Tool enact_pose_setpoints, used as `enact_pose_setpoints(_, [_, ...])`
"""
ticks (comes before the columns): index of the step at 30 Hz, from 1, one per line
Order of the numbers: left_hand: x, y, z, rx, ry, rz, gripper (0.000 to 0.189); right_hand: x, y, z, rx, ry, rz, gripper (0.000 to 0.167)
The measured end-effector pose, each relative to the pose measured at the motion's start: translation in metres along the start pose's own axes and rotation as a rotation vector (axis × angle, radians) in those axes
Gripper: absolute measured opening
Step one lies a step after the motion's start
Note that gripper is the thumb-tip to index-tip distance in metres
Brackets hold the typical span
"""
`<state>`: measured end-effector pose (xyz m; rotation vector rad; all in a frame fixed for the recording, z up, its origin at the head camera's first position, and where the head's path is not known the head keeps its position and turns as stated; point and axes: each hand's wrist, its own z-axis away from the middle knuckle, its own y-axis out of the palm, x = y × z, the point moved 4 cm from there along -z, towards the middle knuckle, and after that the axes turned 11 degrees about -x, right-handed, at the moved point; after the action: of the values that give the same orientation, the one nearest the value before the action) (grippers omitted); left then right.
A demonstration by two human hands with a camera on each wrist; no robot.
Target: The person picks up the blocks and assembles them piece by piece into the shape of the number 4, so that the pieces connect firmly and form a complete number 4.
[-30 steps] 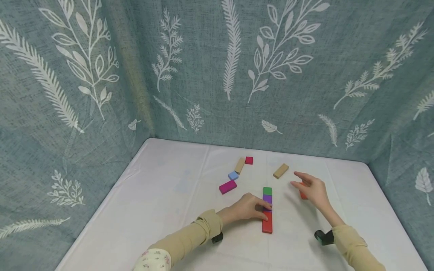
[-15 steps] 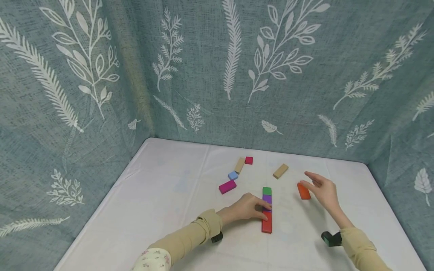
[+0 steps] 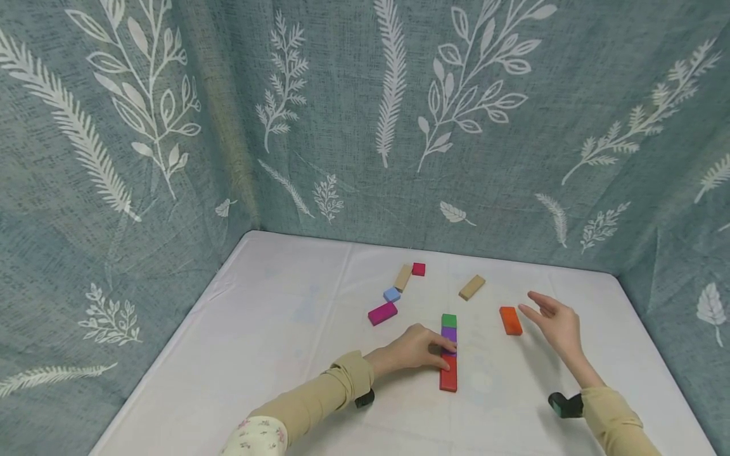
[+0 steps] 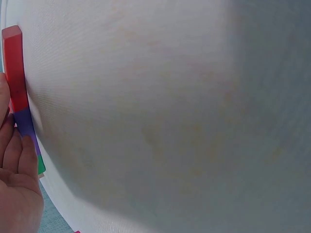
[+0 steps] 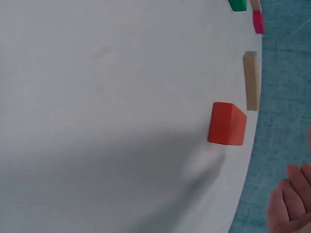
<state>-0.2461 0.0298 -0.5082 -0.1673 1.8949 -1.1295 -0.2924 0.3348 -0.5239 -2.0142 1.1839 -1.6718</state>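
Note:
A row of touching blocks lies on the table in the head view: green point(image 3: 449, 320) at the far end, purple point(image 3: 448, 334) in the middle, red point(image 3: 448, 380) nearest. My left hand point(image 3: 415, 349) rests against this row, index finger across the purple block, thumb touching the red one. In the left wrist view, the fingers point(image 4: 19, 154) lie beside the purple block point(image 4: 26, 127), covering part of it. My right hand point(image 3: 560, 324) hovers with relaxed fingers just right of an orange block point(image 3: 511, 321), apart from it and holding nothing.
Behind the row lie a magenta block point(image 3: 383, 313), a small light-blue block point(image 3: 392, 294), a wooden block point(image 3: 403, 278) and a small crimson block point(image 3: 419, 269). Another wooden block point(image 3: 472, 287) lies farther right. A patterned curtain point(image 3: 365, 126) rises behind the white table point(image 3: 274, 304).
My right hand has moved right, away from the orange block, which now shows whole. My left hand has stayed at the row of blocks.

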Motion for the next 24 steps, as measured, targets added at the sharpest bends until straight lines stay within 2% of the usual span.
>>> enact_pose_setpoints(1, [0.0, 0.0, 0.0, 0.001, -0.002, -0.001, 0.035, -0.008, 0.003, -0.002, -0.003, 0.002, 0.013, 0.067])
enact_pose_setpoints(6, [0.0, 0.0, 0.0, 0.007, -0.02, 0.001, 0.036, 0.037, -0.014, 0.018, 0.077, 0.083, -0.021, 0.056])
enact_pose_setpoints(9, [0.0, 0.0, 0.0, 0.009, -0.027, 0.004, 0.036, 0.052, -0.017, 0.028, 0.111, 0.093, -0.03, 0.053])
enact_pose_setpoints(15, [0.0, -0.001, 0.0, 0.007, -0.026, 0.014, 0.037, 0.048, -0.008, 0.036, 0.153, 0.09, 0.015, 0.051])
enact_pose_setpoints(24, [0.0, 0.0, 0.0, 0.005, -0.024, 0.018, 0.037, 0.046, -0.003, 0.041, 0.13, 0.068, 0.044, 0.054])
